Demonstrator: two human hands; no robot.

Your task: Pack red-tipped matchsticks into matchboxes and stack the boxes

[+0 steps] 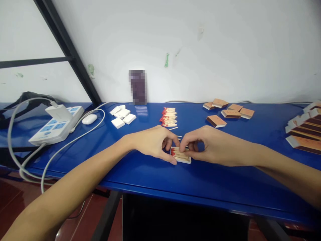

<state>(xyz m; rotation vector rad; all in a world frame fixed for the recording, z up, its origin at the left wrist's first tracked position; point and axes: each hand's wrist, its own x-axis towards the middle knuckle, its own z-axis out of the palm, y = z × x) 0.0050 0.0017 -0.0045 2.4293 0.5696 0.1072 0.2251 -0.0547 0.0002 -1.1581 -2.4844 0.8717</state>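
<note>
A small white matchbox tray (186, 162) lies on the blue table, with red-tipped matches (178, 155) lying lengthwise in it. Around the tray's left end curl the thumb and fingers of my left hand (156, 144), steadying it. My right hand (213, 145) is closed, its thumb and fingertips down on the matches at the tray's right part; exactly how many they pinch is hidden. Just beyond my hands lies a pile of loose matches (169, 117), red heads to the left, with a few stray sticks nearer to me.
Several white trays (122, 113) lie at the back left. Matchbox sleeves (230, 113) are scattered at the back right, and more are stacked (304, 129) at the far right. A power strip (57, 125) with cables, a white mouse-shaped object (89, 119) and a blurred dark panel (138, 87) stand left.
</note>
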